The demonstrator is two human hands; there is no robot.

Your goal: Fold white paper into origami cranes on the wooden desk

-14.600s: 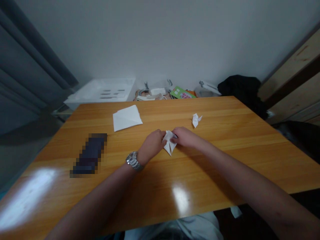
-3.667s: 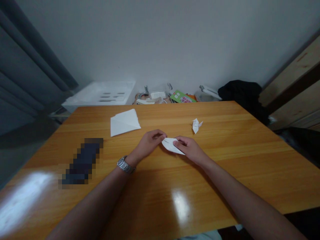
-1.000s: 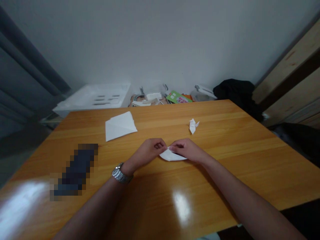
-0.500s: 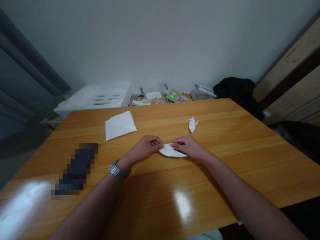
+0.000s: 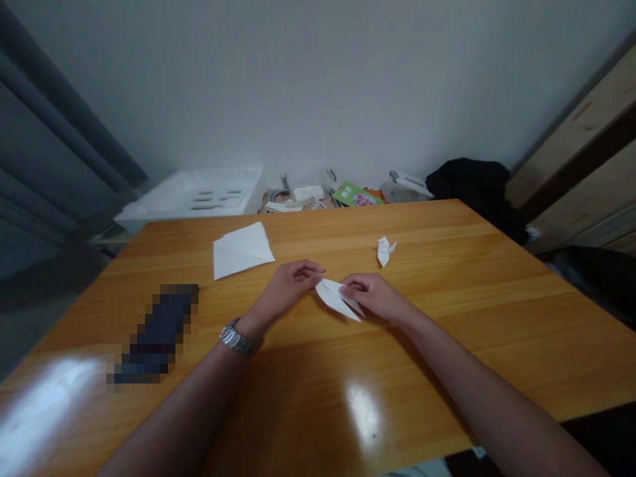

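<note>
A folded piece of white paper [image 5: 334, 297] is held between my two hands, above the middle of the table. My left hand [image 5: 295, 283], with a metal watch on its wrist, pinches the paper's upper left end between thumb and fingers. On the other side my right hand [image 5: 370, 291] grips it, thumb on top. Two pointed flaps stick out toward me, with a narrow gap between them. Beyond my right hand stands a small folded white paper figure [image 5: 384, 252]. Several white sheets [image 5: 242, 250] lie stacked at the back left.
The wooden table [image 5: 422, 377] reaches to its back edge. A dark pixelated object [image 5: 158, 331] lies at the left. Behind the table are a white slotted tray [image 5: 199, 192], a green booklet [image 5: 356, 195] and a black cloth heap [image 5: 470, 182].
The paper has tilted, its right end swinging down toward me, and its two flaps now show apart. My left hand has risen slightly. The whole view has shifted a little.
</note>
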